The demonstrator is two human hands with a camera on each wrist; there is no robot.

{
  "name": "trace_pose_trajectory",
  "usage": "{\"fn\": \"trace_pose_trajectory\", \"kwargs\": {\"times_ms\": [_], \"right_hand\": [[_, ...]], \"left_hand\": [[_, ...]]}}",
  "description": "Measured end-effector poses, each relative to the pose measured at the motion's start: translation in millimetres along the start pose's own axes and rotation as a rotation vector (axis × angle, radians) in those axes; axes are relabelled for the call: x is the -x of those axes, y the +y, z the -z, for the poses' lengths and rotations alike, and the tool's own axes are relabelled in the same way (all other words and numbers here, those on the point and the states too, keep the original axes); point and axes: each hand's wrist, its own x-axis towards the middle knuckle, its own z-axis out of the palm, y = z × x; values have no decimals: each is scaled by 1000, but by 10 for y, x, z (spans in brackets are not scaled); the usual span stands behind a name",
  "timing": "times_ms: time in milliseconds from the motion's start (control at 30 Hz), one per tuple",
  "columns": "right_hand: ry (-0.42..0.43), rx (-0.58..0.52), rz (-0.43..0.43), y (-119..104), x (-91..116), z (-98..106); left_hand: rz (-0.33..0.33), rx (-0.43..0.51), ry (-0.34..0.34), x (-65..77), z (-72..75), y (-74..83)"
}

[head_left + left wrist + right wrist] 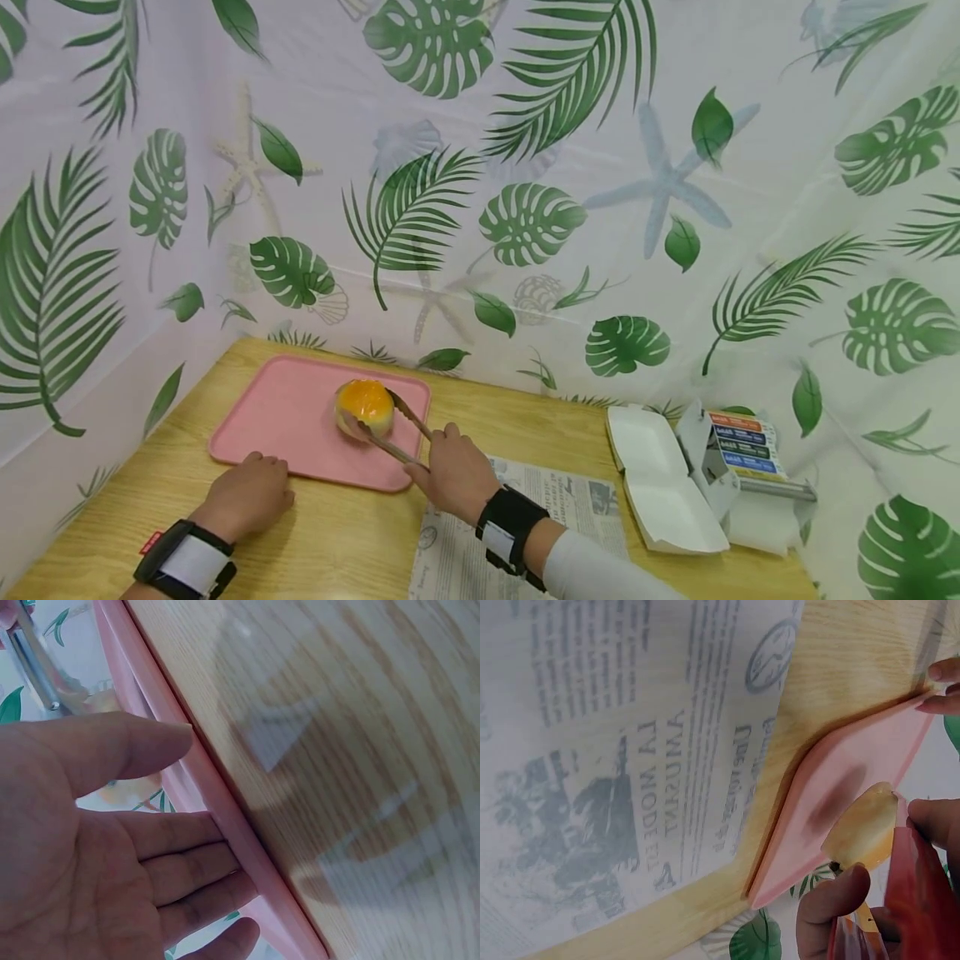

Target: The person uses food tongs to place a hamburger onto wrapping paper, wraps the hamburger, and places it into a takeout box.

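My right hand (459, 473) grips a pair of tongs (388, 448), whose two arms squeeze a round pale bun (381, 421) with a glossy orange top. The bun is over the right half of a pink tray (277, 417). In the right wrist view the bun (859, 832) hangs above the tray (810, 817), with a shadow under it. At the tray's near left edge is my left hand (247, 498). In the left wrist view its extended fingers (191, 870) touch the tray's rim (225, 802).
Newspaper-print paper (558, 492) lies on the wooden table right of the tray. Farther right is an opened white takeaway box (663, 500), beside a rack holding several small coloured boxes (746, 442) and a white roll (763, 518). A leaf-print cloth (450, 317) hangs behind the table.
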Motion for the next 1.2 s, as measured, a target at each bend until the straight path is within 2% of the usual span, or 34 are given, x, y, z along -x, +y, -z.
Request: {"fn": "trace_pose_trajectory", "kwargs": {"times_ms": [133, 267, 400, 567, 800, 867, 933, 1100, 1200], "right_hand": [[9, -51, 22, 151, 103, 153], [-10, -114, -2, 339, 299, 362], [-24, -161, -24, 596, 610, 543], [-34, -179, -78, 948, 1128, 665], [-166, -175, -298, 1300, 1762, 654], [-197, -193, -322, 1387, 1900, 622], [-222, -219, -324, 1471, 2028, 584], [-230, -270, -246, 1630, 2279, 438], [-182, -271, -191, 1708, 2410, 341]], "left_hand": [[-13, -7, 18, -16, -6, 30], [-29, -16, 24, -22, -12, 36], [-38, -9, 25, 3, 17, 21], [-39, 11, 17, 12, 100, 32], [-31, 11, -41, -66, 69, 0], [-37, 7, -51, -80, 38, -7], [-48, 3, -52, -89, 7, -4], [-63, -6, -32, -58, -37, -44], [-63, -14, -19, -47, -48, -50]]}}
